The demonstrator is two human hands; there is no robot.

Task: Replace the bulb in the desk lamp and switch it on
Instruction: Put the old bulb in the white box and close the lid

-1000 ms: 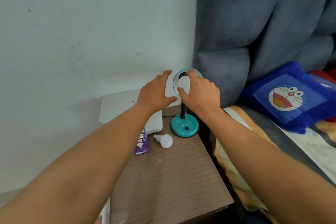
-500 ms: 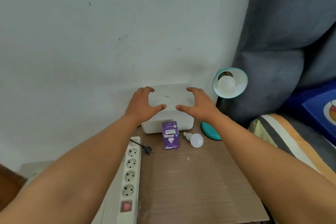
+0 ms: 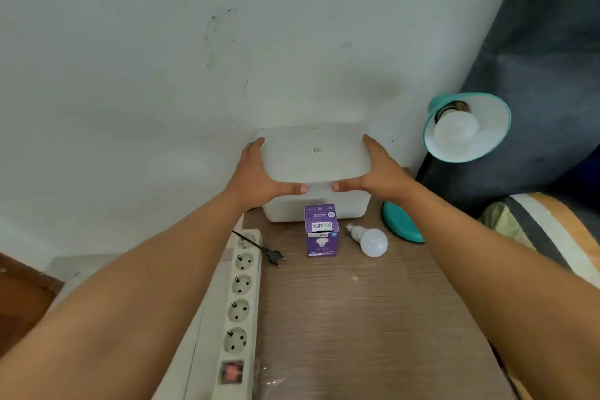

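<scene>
**Head view: bulb seated in the lamp, plug lying loose, both hands on the white box**

Head camera shows the desk lamp (image 3: 467, 127) at the bench's (image 3: 373, 318) far right corner, its teal shade tilted toward the viewer with a white bulb (image 3: 456, 130) seated in the socket. Its teal base (image 3: 401, 224) stands below the shade. A second loose bulb (image 3: 370, 240) lies left of the base, screw cap pointing away to the upper left, beside a purple bulb carton (image 3: 321, 230).

The left hand (image 3: 259, 178) and right hand (image 3: 380, 172) both grip a white box (image 3: 315, 159) left of the lamp, fingers (image 3: 368, 144) wrapped on its side edges, thumbs along its front.

A black plug (image 3: 276, 257) lies unplugged well left of the base, prongs pointing right, just beside the power strip (image 3: 240, 295). The left hand is nearer it; judging from this, plugging in probably comes next.
</scene>
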